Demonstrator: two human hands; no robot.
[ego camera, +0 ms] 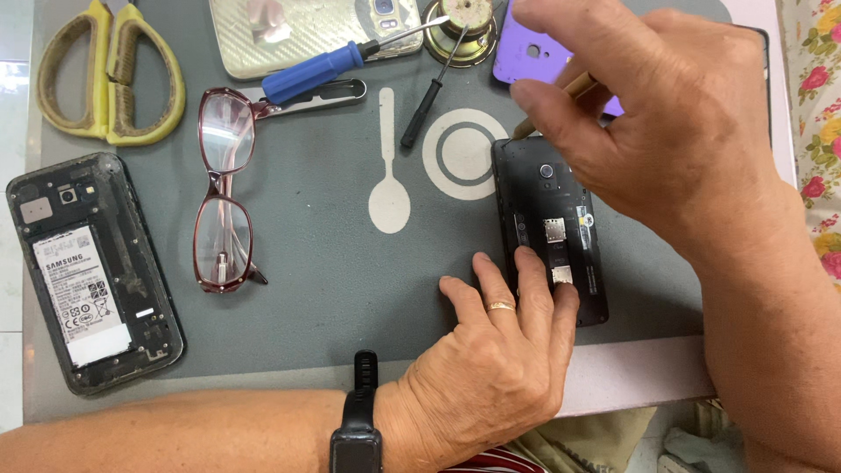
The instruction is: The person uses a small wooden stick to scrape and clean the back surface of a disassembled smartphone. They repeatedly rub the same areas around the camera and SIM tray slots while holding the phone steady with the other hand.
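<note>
The left hand (491, 350) lies flat, fingers pressing the open black phone (547, 229) on the grey mat (350, 289). The right hand (666, 131) pinches a thin tan tool (561, 95) at the phone's top corner. Another open phone (92, 271) with a white label lies far left, beside red glasses (223, 188).

Mat: a flat grey rubber mat (350, 289) with a white spoon and ring picture.
At 9 o'clock: an open black phone with no back (92, 271).
At 10 o'clock: yellow-handled scissors (109, 74); red-rimmed glasses (223, 188).
At 12 o'clock: a blue-handled screwdriver (328, 68); a thin black screwdriver (429, 96); a small round speaker (460, 33).
At 3 o'clock: a second open black phone (547, 219).
</note>
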